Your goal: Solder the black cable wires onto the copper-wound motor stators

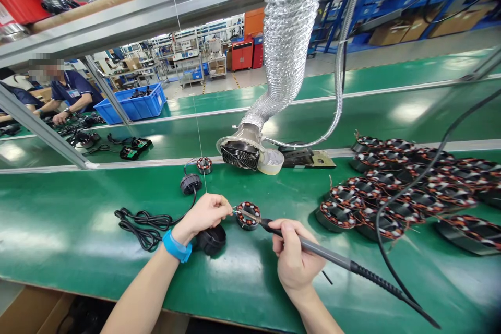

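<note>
My right hand (295, 255) is closed around a soldering iron (326, 252). The iron's tip reaches over the left side of a ring-shaped motor stator (248, 215) with copper windings. At the left of that stator, my left hand (209, 213) pinches a thin strand of solder wire (199, 130), which runs down from above. Fine lead ends show near its fingertips, but I cannot make out which of them it grips. A blue band (177, 246) is on the left wrist. Under this hand sits a round black housing (212, 240), partly hidden.
Several stators (391, 188) lie grouped at the right. A fume extractor (239, 154) hangs from a foil duct (287, 31) at the back. Further left are a coiled black cord (144, 227), a black cap (190, 183) and another stator (204, 165). A co-worker (74, 91) sits beyond.
</note>
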### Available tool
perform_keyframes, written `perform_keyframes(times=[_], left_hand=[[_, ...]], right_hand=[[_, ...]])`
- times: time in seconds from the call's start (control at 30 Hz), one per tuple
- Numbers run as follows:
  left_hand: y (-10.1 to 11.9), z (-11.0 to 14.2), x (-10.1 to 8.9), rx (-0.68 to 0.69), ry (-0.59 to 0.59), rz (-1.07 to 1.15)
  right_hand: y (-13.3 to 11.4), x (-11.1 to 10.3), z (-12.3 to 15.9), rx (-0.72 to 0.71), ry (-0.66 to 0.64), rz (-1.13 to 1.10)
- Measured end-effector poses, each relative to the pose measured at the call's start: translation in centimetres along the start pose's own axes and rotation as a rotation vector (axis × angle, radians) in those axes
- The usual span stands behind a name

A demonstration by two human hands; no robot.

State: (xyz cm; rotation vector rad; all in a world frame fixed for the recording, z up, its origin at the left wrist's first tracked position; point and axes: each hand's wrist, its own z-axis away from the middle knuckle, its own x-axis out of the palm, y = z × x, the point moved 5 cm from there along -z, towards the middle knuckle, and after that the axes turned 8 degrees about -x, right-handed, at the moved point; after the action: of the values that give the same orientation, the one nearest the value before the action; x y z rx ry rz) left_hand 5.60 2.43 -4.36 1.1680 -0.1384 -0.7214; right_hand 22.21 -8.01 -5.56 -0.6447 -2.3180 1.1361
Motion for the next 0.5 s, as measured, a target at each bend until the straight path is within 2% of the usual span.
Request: perform_keyframes(times=[0.27, 0.37, 0.5], left_hand=[[0.0, -0.2, -0.1, 0.013, 0.002, 0.001], [-0.1, -0.2, -0.1, 0.016, -0.003, 0.004], [0.1, -0.1, 0.1, 0.029, -0.007, 0.004]], right_hand=[[0.3, 0.1, 0.2, -0.01, -0.049, 0.014], [0.0, 0.7, 0.0, -0.047, -0.128, 0.074], [-0.7, 2.2, -0.7, -0.189, -0.267, 0.181]])
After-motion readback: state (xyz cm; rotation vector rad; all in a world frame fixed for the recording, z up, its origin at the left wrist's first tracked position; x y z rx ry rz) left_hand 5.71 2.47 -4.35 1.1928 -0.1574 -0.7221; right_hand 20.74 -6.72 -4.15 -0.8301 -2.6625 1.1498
